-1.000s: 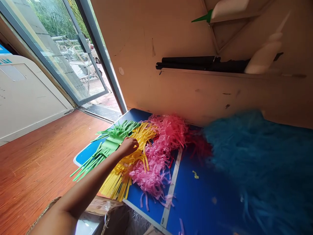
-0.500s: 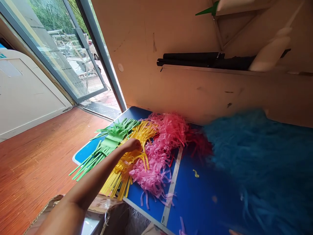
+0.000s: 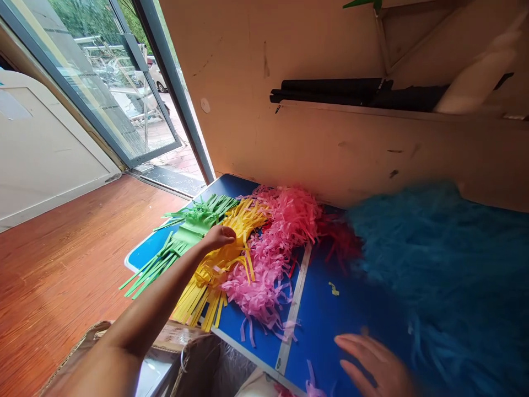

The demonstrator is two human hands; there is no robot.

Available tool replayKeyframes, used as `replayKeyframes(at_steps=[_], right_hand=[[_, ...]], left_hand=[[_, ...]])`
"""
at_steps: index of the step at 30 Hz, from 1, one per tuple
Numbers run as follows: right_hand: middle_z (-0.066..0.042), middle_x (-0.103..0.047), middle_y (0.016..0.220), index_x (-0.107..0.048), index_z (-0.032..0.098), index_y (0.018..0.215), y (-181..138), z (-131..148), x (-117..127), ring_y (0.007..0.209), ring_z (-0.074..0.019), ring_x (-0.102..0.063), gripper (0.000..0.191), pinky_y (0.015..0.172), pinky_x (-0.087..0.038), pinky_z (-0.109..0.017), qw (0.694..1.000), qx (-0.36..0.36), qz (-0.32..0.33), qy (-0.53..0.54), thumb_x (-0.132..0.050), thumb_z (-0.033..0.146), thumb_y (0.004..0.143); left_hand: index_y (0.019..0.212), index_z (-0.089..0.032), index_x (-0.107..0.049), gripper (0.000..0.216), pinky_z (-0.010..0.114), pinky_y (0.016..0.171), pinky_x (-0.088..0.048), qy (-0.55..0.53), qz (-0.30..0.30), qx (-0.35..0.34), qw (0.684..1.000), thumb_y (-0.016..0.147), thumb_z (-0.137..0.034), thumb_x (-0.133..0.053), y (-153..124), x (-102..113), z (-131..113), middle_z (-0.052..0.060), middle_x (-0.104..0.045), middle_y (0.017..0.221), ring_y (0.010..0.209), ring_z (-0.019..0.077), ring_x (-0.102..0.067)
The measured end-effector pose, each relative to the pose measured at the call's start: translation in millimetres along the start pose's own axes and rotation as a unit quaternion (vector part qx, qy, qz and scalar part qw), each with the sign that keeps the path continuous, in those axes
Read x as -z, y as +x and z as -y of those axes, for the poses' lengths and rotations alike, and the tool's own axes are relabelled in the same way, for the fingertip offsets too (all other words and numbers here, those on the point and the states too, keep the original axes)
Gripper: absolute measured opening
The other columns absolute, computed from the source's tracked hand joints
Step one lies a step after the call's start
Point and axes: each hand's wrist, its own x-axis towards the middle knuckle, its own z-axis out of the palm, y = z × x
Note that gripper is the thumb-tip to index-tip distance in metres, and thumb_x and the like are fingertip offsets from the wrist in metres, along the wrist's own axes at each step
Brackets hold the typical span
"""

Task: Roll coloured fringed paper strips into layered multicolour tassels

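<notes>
My left hand (image 3: 218, 236) reaches far out over the blue table (image 3: 330, 325) and rests with curled fingers on the yellow paper fringe (image 3: 215, 270), right beside the green paper fringe (image 3: 185, 237). I cannot make out whether it grips any strips. To the right of the yellow lie a pink fringe pile (image 3: 273, 248) and a smaller red one (image 3: 341, 240). My right hand (image 3: 374, 366) comes in at the bottom edge, fingers spread flat over the table, holding nothing. It lies just left of a big heap of blue fringe (image 3: 450, 275).
A beige wall with a shelf carrying black rods (image 3: 355, 94) stands behind the table. An open glass door (image 3: 103, 82) and wooden floor (image 3: 61, 264) are at the left. A cardboard box (image 3: 173, 358) sits below the table's near edge. Loose paper scraps dot the tabletop.
My right hand has come into view at the bottom, spread over the table. My left hand stays on the yellow fringe, shifted slightly. The view has tilted down a little.
</notes>
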Motion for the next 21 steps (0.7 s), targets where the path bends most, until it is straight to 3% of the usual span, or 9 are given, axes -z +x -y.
replayKeyframes(at_steps=[3,7,12,16,19,21], right_hand=[[-0.003,-0.077,0.102,-0.070,0.024,0.110,46.4,20.5,-3.2,0.091,-0.0187,-0.073,0.021,0.084,-0.056,-0.024,0.996,0.041,0.065,0.051,-0.059,0.026,0.093],[-0.009,-0.075,0.104,-0.071,0.020,0.107,96.9,36.0,-22.9,0.096,-0.0226,-0.070,0.021,0.087,-0.054,-0.032,0.981,0.007,0.131,0.145,-0.059,0.023,0.090],[-0.007,-0.074,0.099,-0.072,0.018,0.103,165.4,42.8,-63.7,0.089,-0.0202,-0.069,0.019,0.083,-0.053,-0.032,0.956,-0.039,0.116,0.265,-0.060,0.021,0.087],[-0.008,-0.072,0.109,-0.068,0.017,0.108,226.8,47.9,-108.1,0.103,-0.0188,-0.065,0.025,0.093,-0.050,-0.031,0.970,-0.064,0.057,0.229,-0.051,0.016,0.091],[-0.007,-0.064,0.129,-0.061,0.019,0.123,264.0,50.6,-138.6,0.119,-0.0174,-0.058,0.039,0.102,-0.044,-0.030,0.979,-0.046,0.079,0.183,-0.043,0.008,0.089],[-0.007,-0.063,0.132,-0.054,0.020,0.131,280.1,50.5,-154.0,0.115,-0.0200,-0.061,0.048,0.098,-0.047,-0.032,0.980,-0.038,0.116,0.159,-0.047,0.009,0.085]], left_hand=[[0.097,-0.014,-0.066,0.023,0.037,0.079,-0.056,-0.011,-0.050,-0.017,0.999,0.092,-0.036,-0.063,-5.0,3.2,0.0,0.004,-0.069,0.099,0.086,0.0171,-0.066],[0.090,-0.014,-0.066,0.020,0.035,0.077,-0.053,-0.031,-0.121,-0.029,0.992,0.088,-0.034,-0.066,-11.1,9.8,2.8,0.002,-0.066,0.093,0.082,0.0157,-0.062],[0.079,-0.017,-0.073,0.012,0.028,0.067,-0.045,-0.071,-0.175,-0.032,0.982,0.075,-0.028,-0.070,-20.3,13.2,3.5,-0.001,-0.057,0.075,0.067,0.0130,-0.053],[0.074,-0.020,-0.076,0.012,0.027,0.064,-0.041,-0.095,-0.195,-0.030,0.976,0.070,-0.028,-0.068,-27.0,15.0,-0.9,-0.003,-0.050,0.068,0.063,0.0134,-0.050],[0.072,-0.020,-0.075,0.013,0.028,0.064,-0.041,-0.102,-0.204,-0.025,0.973,0.068,-0.028,-0.066,-30.4,16.4,-5.1,-0.002,-0.052,0.068,0.064,0.0138,-0.051],[0.071,-0.020,-0.074,0.014,0.028,0.064,-0.041,-0.105,-0.208,-0.020,0.972,0.066,-0.028,-0.065,-32.2,17.3,-7.6,-0.002,-0.053,0.069,0.064,0.0141,-0.051]])
